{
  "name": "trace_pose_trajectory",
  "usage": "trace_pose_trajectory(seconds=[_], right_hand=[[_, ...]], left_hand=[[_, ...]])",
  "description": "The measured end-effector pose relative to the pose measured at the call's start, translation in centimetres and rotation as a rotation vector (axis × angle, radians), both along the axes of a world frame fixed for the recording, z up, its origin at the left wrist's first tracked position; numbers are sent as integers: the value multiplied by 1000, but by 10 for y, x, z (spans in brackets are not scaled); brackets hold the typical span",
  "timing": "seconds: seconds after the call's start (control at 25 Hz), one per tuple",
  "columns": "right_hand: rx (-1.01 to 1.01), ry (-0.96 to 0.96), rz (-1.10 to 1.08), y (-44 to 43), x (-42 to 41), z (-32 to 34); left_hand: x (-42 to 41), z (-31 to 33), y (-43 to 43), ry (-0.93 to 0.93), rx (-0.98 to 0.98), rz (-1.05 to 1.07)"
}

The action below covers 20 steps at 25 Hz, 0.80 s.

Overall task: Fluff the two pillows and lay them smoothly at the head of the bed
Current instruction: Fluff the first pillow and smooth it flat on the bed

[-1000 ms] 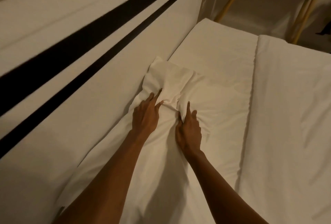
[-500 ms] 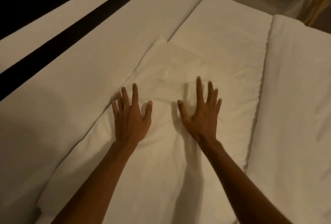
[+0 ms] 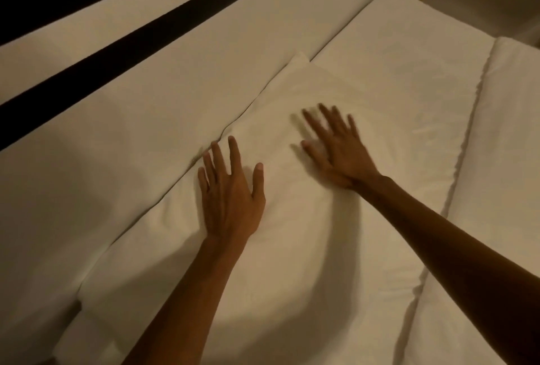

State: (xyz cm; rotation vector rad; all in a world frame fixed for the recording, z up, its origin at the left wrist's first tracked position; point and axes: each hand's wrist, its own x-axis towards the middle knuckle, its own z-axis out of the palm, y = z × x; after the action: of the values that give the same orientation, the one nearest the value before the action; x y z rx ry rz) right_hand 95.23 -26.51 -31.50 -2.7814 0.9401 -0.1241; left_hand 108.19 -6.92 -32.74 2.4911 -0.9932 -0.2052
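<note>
Left grip [image 3: 230,198] lies flat with fingers spread wide, palm down on the white pillow [image 3: 292,247], holding nothing; that pillow lies against the headboard [image 3: 131,131] at the head of the bed; right grip [image 3: 336,148], blurred, also rests splayed on it, empty; duvet [image 3: 502,160] lies alongside

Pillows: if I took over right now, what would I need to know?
Left hand: open, flat on the near pillow, by the headboard.
Right hand: open, fingers spread, blurred, on the same pillow.
Far pillow: lies flat at the head of the bed, beyond the near one.
Duvet: to the right.
Done: both pillows laid down.
Left: smooth the near pillow's last soft creases.
</note>
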Motion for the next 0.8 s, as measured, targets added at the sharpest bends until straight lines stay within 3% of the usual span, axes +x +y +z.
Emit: trace_pose_trajectory(seconds=[0.08, 0.16, 0.32, 0.44, 0.52, 0.68, 0.8], right_hand=[[36, 66, 131, 8, 18, -3], [48, 139, 92, -1, 14, -9], [71, 178, -140, -29, 24, -5], [61, 81, -1, -22, 65, 0], [51, 129, 106, -19, 67, -4], [68, 153, -239, -42, 25, -9], [82, -5, -210, -30, 24, -5]], left_hand=[[-1, -1, -5, -10, 17, -130], [7, -9, -1, 41, 128, -248], [24, -15, 20, 154, 146, -103], [24, -5, 1, 68, -48, -154], [29, -1, -18, 128, -25, -238], [32, -18, -14, 156, 193, -293], [26, -9, -23, 131, 7, -256]])
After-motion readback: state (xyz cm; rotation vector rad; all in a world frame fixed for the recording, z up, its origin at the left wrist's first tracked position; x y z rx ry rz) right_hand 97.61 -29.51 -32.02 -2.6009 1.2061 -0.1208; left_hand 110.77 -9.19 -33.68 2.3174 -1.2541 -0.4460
